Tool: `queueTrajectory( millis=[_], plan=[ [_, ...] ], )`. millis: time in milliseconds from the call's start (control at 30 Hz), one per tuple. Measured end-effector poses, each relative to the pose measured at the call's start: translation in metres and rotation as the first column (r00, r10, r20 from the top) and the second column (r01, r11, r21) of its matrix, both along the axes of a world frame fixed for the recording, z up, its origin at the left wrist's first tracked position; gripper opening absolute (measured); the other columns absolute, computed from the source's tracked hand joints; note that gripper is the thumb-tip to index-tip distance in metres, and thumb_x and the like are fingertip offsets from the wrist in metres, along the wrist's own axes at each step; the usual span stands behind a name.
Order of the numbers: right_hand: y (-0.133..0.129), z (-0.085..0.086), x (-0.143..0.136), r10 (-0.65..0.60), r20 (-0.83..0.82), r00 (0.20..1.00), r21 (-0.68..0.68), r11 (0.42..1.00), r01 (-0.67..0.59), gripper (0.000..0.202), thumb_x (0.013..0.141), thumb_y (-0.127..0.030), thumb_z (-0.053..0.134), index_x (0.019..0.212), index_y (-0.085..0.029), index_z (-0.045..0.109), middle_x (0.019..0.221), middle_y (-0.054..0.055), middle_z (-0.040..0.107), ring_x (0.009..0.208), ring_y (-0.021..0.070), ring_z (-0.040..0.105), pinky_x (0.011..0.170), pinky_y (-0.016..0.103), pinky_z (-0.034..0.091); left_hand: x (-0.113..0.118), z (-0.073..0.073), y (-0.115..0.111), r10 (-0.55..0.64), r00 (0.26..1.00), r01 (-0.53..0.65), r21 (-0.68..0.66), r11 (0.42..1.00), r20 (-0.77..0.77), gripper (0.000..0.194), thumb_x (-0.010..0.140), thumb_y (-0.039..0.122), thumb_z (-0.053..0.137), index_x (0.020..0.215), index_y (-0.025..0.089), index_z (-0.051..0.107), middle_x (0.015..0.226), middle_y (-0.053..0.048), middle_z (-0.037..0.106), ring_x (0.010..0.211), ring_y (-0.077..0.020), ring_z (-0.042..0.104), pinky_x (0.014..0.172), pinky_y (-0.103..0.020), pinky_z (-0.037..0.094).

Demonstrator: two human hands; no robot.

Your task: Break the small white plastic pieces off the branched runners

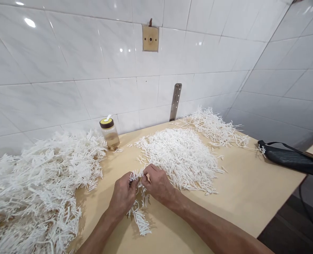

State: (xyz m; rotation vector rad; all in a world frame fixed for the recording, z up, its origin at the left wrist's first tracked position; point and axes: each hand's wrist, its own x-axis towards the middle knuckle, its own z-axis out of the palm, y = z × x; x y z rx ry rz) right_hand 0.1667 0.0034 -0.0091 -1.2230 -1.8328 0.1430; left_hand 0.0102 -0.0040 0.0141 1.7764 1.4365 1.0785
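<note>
Three heaps of white strands [180,158] spread across a tan counter [233,204]: left, middle and far right. Near the middle, the left hand [122,195] and right hand [158,183], both curled nearly closed, pinch a small strand bunch [136,174] between them.

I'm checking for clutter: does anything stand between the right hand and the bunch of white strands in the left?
Nothing visible: the right hand meets the bunch of white strands directly, beside the left hand. The jar stands farther back, to the left.
</note>
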Motion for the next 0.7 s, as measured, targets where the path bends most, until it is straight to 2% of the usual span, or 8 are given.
queueTrajectory(
  millis=[100, 133, 267, 300, 367, 467, 533, 700],
  plan=[
    [-0.002, 0.004, 0.0, -0.053, -0.136, 0.989, -0.222, 0.975, 0.022, 0.013, 0.077, -0.011, 0.054, 0.067, -0.02, 0.055, 0.06, -0.001, 0.059, 0.053, 0.0131, 0.053, 0.051, 0.023, 0.04, 0.0, 0.0, 0.001, -0.036, 0.997, 0.04, -0.067, 0.997, 0.066, 0.031, 0.078, 0.045, 0.061, 0.063, 0.018, 0.058, 0.057, 0.001, 0.052, 0.057, -0.0147, 0.042, 0.055, -0.024, 0.033],
    [-0.003, 0.004, 0.0, -0.053, -0.147, 0.988, -0.24, 0.971, 0.016, 0.013, 0.077, -0.012, 0.054, 0.067, -0.02, 0.055, 0.059, -0.001, 0.059, 0.052, 0.0131, 0.053, 0.05, 0.023, 0.04, -0.001, -0.001, 0.001, -0.066, 0.991, 0.079, -0.108, 0.991, 0.116, 0.032, 0.078, 0.047, 0.062, 0.066, 0.017, 0.061, 0.06, 0.0, 0.055, 0.059, -0.0153, 0.044, 0.057, -0.024, 0.035],
    [-0.003, 0.002, 0.007, 0.059, -0.053, 0.997, -0.031, 0.998, -0.061, 0.012, 0.081, -0.015, 0.052, 0.071, -0.02, 0.056, 0.069, 0.002, 0.063, 0.062, 0.015, 0.058, 0.062, 0.027, 0.045, -0.001, -0.002, 0.0, -0.132, 0.935, 0.218, -0.241, 0.946, 0.329, 0.039, 0.074, 0.053, 0.068, 0.072, 0.014, 0.064, 0.064, -0.002, 0.057, 0.059, -0.0142, 0.047, 0.056, -0.024, 0.037],
    [-0.001, 0.0, 0.011, 0.061, -0.052, 0.997, -0.02, 0.998, -0.062, 0.012, 0.082, -0.016, 0.051, 0.072, -0.02, 0.057, 0.07, 0.003, 0.064, 0.063, 0.015, 0.058, 0.063, 0.027, 0.046, -0.001, -0.002, -0.002, -0.126, 0.921, 0.236, -0.269, 0.934, 0.369, 0.041, 0.072, 0.054, 0.07, 0.069, 0.014, 0.062, 0.06, 0.0, 0.054, 0.055, -0.0124, 0.044, 0.052, -0.023, 0.035],
    [0.004, -0.002, 0.018, -0.063, -0.122, 0.991, -0.107, 0.993, 0.05, 0.013, 0.081, -0.018, 0.052, 0.07, -0.02, 0.057, 0.065, 0.001, 0.063, 0.057, 0.0143, 0.057, 0.057, 0.026, 0.044, 0.0, -0.001, -0.005, -0.129, 0.89, 0.292, -0.329, 0.898, 0.438, 0.043, 0.07, 0.054, 0.074, 0.067, 0.015, 0.058, 0.055, 0.002, 0.048, 0.05, -0.0094, 0.039, 0.048, -0.022, 0.031],
    [0.01, -0.004, 0.025, -0.181, -0.195, 0.964, -0.219, 0.966, 0.137, 0.013, 0.084, -0.026, 0.054, 0.077, -0.019, 0.062, 0.059, -0.001, 0.062, 0.051, 0.014, 0.054, 0.052, 0.025, 0.042, 0.002, -0.002, -0.006, -0.045, 0.871, 0.24, -0.344, 0.908, 0.489, 0.046, 0.068, 0.055, 0.075, 0.062, 0.016, 0.054, 0.051, 0.004, 0.044, 0.045, -0.0073, 0.036, 0.045, -0.021, 0.028],
    [0.01, -0.004, 0.026, -0.184, -0.23, 0.956, -0.269, 0.956, 0.119, 0.016, 0.086, -0.032, 0.056, 0.08, -0.019, 0.064, 0.059, -0.001, 0.062, 0.051, 0.014, 0.055, 0.052, 0.025, 0.042, 0.002, -0.004, -0.004, 0.008, 0.871, 0.202, -0.371, 0.906, 0.492, 0.049, 0.071, 0.058, 0.072, 0.057, 0.016, 0.051, 0.045, 0.005, 0.042, 0.04, -0.0064, 0.033, 0.041, -0.021, 0.024],
    [0.002, 0.001, 0.022, -0.152, -0.245, 0.957, -0.273, 0.959, 0.082, 0.021, 0.087, -0.039, 0.058, 0.081, -0.02, 0.063, 0.06, -0.002, 0.061, 0.051, 0.0131, 0.053, 0.052, 0.025, 0.042, -0.002, -0.007, -0.001, 0.006, 0.843, 0.237, -0.381, 0.894, 0.538, 0.05, 0.076, 0.059, 0.067, 0.055, 0.016, 0.051, 0.043, 0.004, 0.045, 0.035, -0.0052, 0.032, 0.037, -0.021, 0.02]
  ],
)
